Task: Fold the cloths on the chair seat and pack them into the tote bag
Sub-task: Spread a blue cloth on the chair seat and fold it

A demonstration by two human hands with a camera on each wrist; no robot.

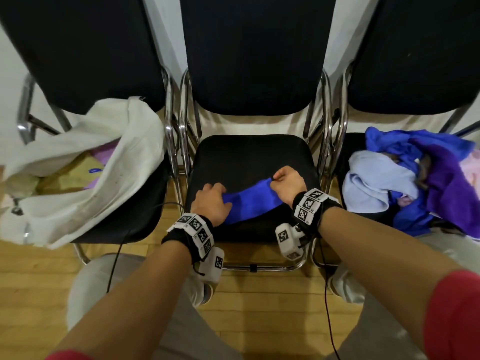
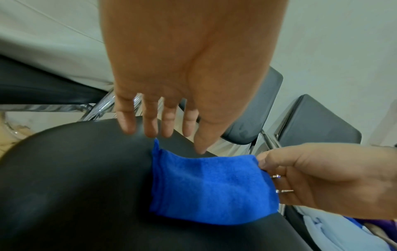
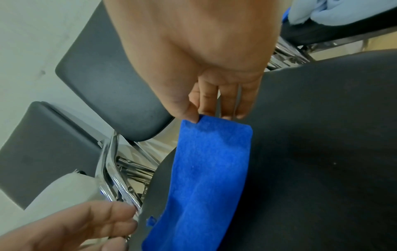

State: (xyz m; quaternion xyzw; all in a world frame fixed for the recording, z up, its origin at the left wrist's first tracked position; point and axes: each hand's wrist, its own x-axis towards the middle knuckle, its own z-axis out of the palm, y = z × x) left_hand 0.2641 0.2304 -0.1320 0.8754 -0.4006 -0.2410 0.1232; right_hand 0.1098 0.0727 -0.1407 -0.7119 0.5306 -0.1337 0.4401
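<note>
Nearest the viewer, two bare forearms reach in over a wooden floor, each wrist strapped with a band of black-and-white markers. The left hand (image 1: 211, 203) lies over the left end of a blue cloth (image 1: 250, 203); in its own wrist view the fingers (image 2: 148, 122) are straight and spread, just above the cloth's hemmed edge, holding nothing. The right hand (image 1: 285, 187) pinches the far right corner of the cloth between thumb and forefinger (image 3: 189, 110). The cloth lies as a narrow folded band across the front of the middle chair seat (image 1: 249, 157), flat on the black padding.

Further out, on the left chair, the white tote bag (image 1: 85, 165) slumps with its mouth gaping towards the middle chair, with some purple and tan contents inside. On the right chair a heap of unfolded cloths (image 1: 405, 183) waits, in blue, pale blue and purple.

My judgement is that one fold is in hand, and the risk sits with the free left end. If the right hand brings its corner across while the left only rests lightly, the layers could slide on the smooth seat and the edges end up skewed. The single-corner pinch may also let the other right corner droop, so the fold opens. The bag's limp mouth could catch a loose bundle at packing.
</note>
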